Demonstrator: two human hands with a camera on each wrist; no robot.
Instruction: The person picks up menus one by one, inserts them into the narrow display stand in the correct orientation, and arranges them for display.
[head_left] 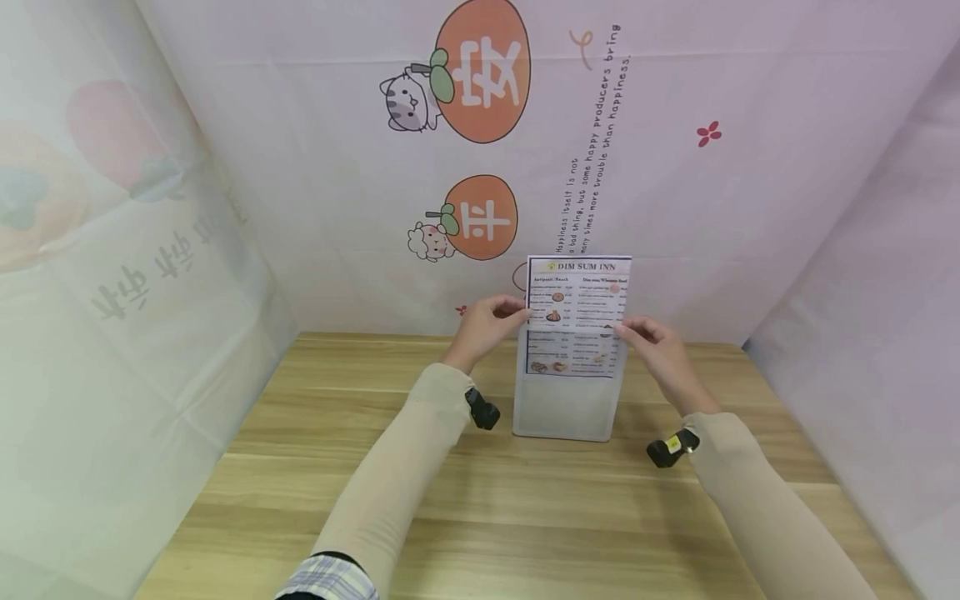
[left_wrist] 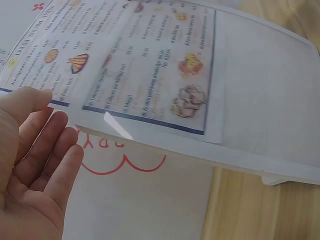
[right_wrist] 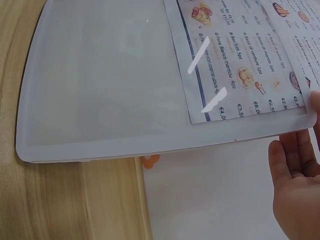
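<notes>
"Starting wide from my remote seat, what do you have on the head view?"

"I have the fabric backdrop (head_left: 757,225) first, printed with orange fruit, cartoon animals and lines of English text. In front of it lies the wood-grain counter (head_left: 570,525), and two beige sleeves (head_left: 401,462) reach across that toward the far side."

"And what stands beyond the cuffs?"

"A clear sign holder (head_left: 566,408) with a pale border, upright near the back of the counter. The Dim Sum Inn menu (head_left: 577,292) is at its upper end: I see the lower part through the clear panel, while the titled top rises above the holder. Its bottom edge sits well above the holder's base."

"How do the hands look on your feeds?"

"Both are grasping the menu. The left hand (head_left: 482,329) pinches its left edge; the right hand (head_left: 663,354) pinches the right edge, close to the holder's top corner."

"Anything smaller?"

"A black wrist camera (head_left: 482,408) at each cuff, the right one bearing a yellow label (head_left: 673,444), and tiny food pictures (head_left: 553,316) on the menu."
</notes>
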